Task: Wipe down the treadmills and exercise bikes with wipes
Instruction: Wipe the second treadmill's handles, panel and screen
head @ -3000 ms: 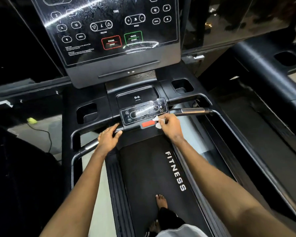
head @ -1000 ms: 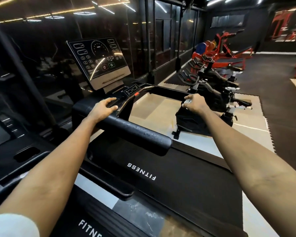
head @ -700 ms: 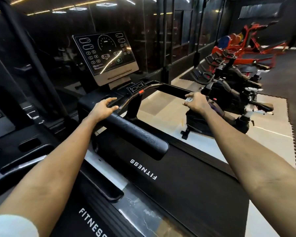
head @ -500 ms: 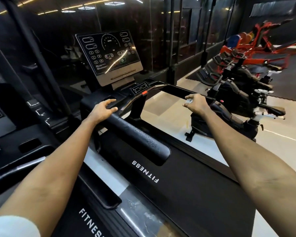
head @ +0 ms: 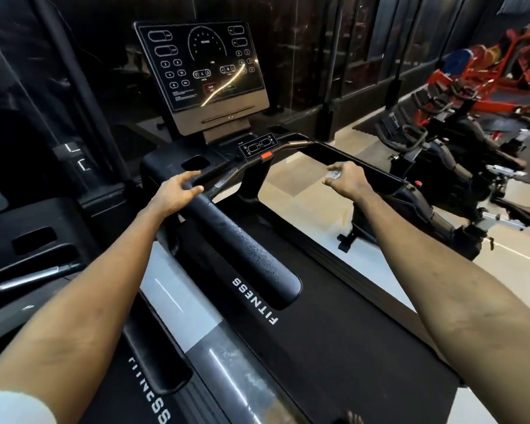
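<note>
Here the right grip (head: 348,182) pinches a crumpled wipe (head: 334,175) just above the right handrail (head: 383,174) of the treadmill (head: 334,347), likely to rub it, while the left grip (head: 175,191), fingers loosely spread and empty, steadies over the left handrail (head: 242,249).

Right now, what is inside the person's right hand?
A small crumpled white wipe pokes out at the front of the right hand. The rest of it is covered by the curled fingers, so its full size cannot be seen.

Pale glossy floor (head: 361,145) under the treadmill (head: 334,316) and, just beside it, an exercise bike (head: 459,185); dark mat (head: 371,125) beyond.
</note>
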{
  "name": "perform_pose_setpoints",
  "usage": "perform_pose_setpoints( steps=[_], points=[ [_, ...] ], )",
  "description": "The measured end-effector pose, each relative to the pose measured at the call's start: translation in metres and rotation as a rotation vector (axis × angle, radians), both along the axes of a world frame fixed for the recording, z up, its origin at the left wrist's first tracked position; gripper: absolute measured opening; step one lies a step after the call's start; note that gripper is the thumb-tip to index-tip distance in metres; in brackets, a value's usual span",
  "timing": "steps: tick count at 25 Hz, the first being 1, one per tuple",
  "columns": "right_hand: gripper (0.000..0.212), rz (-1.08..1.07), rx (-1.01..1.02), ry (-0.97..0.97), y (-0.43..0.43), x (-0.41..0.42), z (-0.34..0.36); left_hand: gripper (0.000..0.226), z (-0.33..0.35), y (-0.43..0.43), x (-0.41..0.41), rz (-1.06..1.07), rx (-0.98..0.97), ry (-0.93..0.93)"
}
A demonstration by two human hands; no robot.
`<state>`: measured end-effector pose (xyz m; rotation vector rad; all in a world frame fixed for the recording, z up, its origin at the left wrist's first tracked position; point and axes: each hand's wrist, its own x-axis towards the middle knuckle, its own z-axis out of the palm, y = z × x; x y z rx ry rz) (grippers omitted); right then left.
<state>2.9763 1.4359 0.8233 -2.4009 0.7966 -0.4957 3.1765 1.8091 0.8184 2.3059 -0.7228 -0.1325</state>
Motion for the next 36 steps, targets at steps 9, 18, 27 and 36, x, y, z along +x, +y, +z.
perform_pose_setpoints(
  steps=[9,18,27,36],
  points=[
    [0.039,0.283,0.014,-0.023,-0.096,0.148,-0.025,0.051,-0.030,-0.051,0.038,0.280,0.005,-0.051],
    [0.040,0.615,0.036,0.049,-0.172,0.244,-0.072,0.049,-0.048,-0.106,-0.008,0.646,0.026,0.034],
    [0.040,0.887,0.030,0.048,-0.127,0.361,-0.089,0.052,-0.066,-0.084,-0.012,0.902,-0.013,0.078],
    [0.038,1.107,-0.011,0.119,-0.067,0.450,-0.102,0.051,-0.094,-0.097,-0.043,1.178,-0.030,0.174]
  ],
)
